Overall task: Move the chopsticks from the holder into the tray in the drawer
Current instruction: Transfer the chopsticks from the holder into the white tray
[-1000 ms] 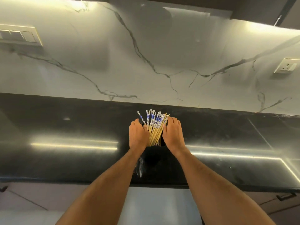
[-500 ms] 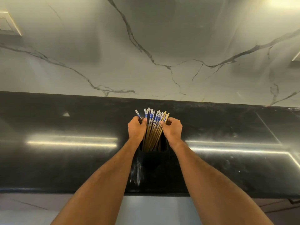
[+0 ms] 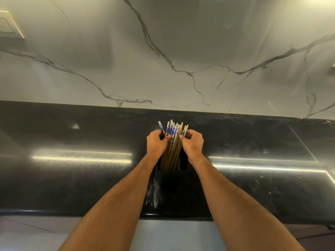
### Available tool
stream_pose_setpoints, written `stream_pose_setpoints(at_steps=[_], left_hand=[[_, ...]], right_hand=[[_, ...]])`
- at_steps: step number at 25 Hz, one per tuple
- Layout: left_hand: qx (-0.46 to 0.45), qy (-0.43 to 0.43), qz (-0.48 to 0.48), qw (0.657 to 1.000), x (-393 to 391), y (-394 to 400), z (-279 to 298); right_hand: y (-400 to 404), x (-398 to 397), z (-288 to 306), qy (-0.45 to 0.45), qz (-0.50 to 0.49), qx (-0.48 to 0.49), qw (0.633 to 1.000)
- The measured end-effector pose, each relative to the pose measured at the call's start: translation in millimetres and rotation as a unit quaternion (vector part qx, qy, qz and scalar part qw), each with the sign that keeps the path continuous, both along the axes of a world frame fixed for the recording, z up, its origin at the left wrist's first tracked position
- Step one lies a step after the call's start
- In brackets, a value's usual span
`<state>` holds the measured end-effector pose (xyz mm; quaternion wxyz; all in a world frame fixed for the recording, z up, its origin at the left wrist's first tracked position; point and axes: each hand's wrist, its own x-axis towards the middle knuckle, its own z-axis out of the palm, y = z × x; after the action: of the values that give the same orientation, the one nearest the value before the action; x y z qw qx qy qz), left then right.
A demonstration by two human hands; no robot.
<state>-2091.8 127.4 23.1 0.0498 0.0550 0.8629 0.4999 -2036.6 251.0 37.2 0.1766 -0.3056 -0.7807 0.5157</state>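
Note:
A bundle of several wooden chopsticks (image 3: pixel 172 149) with blue-and-white tops stands upright in a black holder (image 3: pixel 172 178) on the black countertop (image 3: pixel 72 178). My left hand (image 3: pixel 156 142) curls round the bundle's left side near the tops. My right hand (image 3: pixel 193 143) curls round its right side. Both sets of fingers are closed against the sticks. The lower ends of the chopsticks are still inside the holder. No drawer or tray is in view.
A white marble backsplash (image 3: pixel 163 60) rises behind the counter. A switch plate (image 3: pixel 9 26) sits at the far left on the wall. The counter's front edge (image 3: pixel 72 213) runs below my forearms, with pale floor beneath.
My hands went from flat beside the bundle to fingers curled and closed round it. The view has tilted down and closer.

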Motion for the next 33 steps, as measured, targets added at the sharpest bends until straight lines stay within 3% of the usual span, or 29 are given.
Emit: stream_pose_setpoints(at_steps=[8,18,27,33], left_hand=[[0.065,0.004,0.055,0.996,5.8,-2.3,13.3],[0.148,0.077,0.060,0.984,17.6,-1.3,37.0],[0.247,0.092,0.054,0.963,30.4,3.8,91.8],[0.302,0.060,0.050,0.950,53.8,8.2,140.8]], right_hand=[[0.8,-0.4,6.0,-0.012,-0.008,-0.001,1.000],[-10.5,13.8,32.7,0.097,-0.064,0.063,0.991],[-15.8,27.3,87.3,0.199,-0.034,0.099,0.974],[-23.1,47.1,148.6,0.319,-0.020,0.162,0.934]])
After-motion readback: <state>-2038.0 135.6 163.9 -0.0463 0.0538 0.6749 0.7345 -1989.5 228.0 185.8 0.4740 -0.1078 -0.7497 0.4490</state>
